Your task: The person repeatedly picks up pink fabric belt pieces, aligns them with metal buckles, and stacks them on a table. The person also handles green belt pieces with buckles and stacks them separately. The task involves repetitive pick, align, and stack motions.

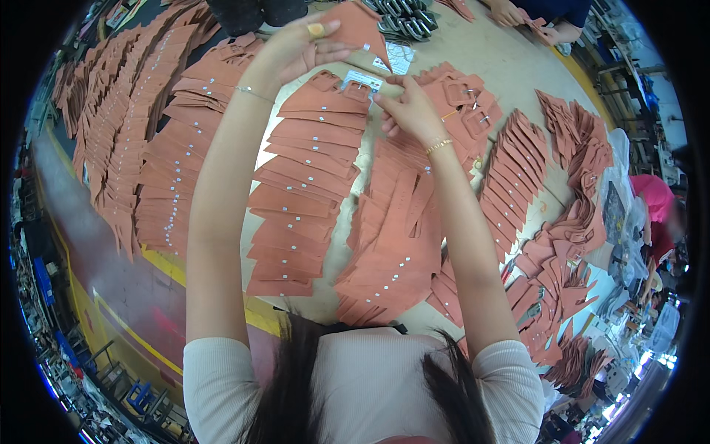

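At the far middle of the table my left hand (310, 46) holds up a terracotta, pointed cut piece (359, 31), pinched at its near edge between thumb and fingers. My right hand (409, 107) is closed just below the hanging tip of that piece. Whatever its fingertips grip, if anything, is hidden. Beside these fingertips lies a terracotta covered buckle (358, 90) with a metal prong, at the top of a fanned row of cut pieces (299, 185) with small white stickers. A printed card (364, 78) lies partly under the buckle.
More fanned stacks of terracotta pieces (177, 170) spread to the left and right (514, 177). Further covered buckles (460, 92) lie right of my hand. Dark metal buckles (407, 18) are heaped at the back. Another person's hand (506, 13) works at the far right edge.
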